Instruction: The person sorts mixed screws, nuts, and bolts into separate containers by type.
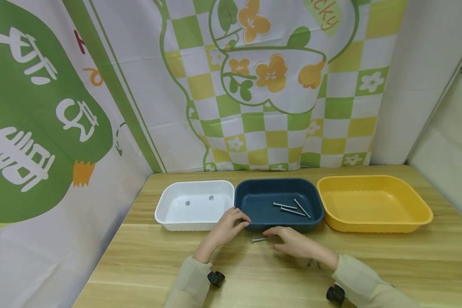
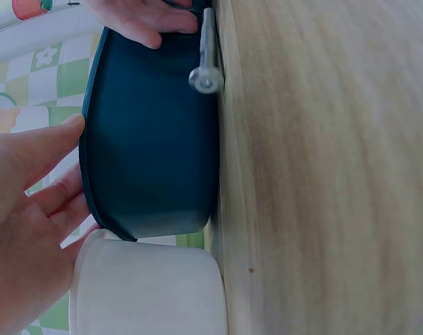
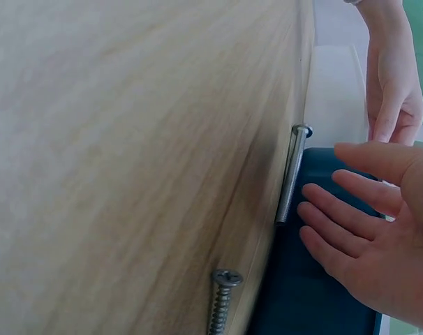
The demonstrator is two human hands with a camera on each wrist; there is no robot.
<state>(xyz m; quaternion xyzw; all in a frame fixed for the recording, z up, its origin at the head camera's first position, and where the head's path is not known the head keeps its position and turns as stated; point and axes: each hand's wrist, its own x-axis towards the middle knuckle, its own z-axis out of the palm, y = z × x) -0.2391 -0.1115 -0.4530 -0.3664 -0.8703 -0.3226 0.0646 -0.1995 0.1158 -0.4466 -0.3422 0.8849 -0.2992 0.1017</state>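
Head view is showing the left hand (image 1: 227, 225) resting its fingers at the near left corner of the dark blue tray (image 1: 258, 209), while the right hand (image 1: 293, 243) is hovering low over the surface (image 1: 161, 261), its fingertips overlapping the tail of a loose bolt (image 1: 259, 239). That bolt is lying on the surface just in front of the tray, its head pointing to the person's left and its long axis running roughly along the near wall; three bolts (image 1: 293, 211) are lying inside the tray, and the white tray (image 1: 196, 216) next to it is holding two small nuts (image 1: 187, 203). The step in hand seems to be picking up the loose bolt, and doing it well is probably calling for thumb and forefinger closing across the shank near its middle, gently, since a round shank is likely to be rolling if it is nudged from one side. Left wrist view is showing the thumb of the left hand touching the tray's rim, the fingers lying relaxed rather than gripping; here the bolt is facing the camera head first, its shank receding toward the fingers of the right hand. Light contact at the rim is perhaps helping to steady the tray. Right wrist view is showing the right hand spreading its fingers beside the shank and pinching nothing; whether any fingertip is touching the metal, I cannot tell. The bolt's head is pointing toward the left hand, and a cross-head screw (image 3: 221, 303) is lying separately on the surface, well apart from the fingers.
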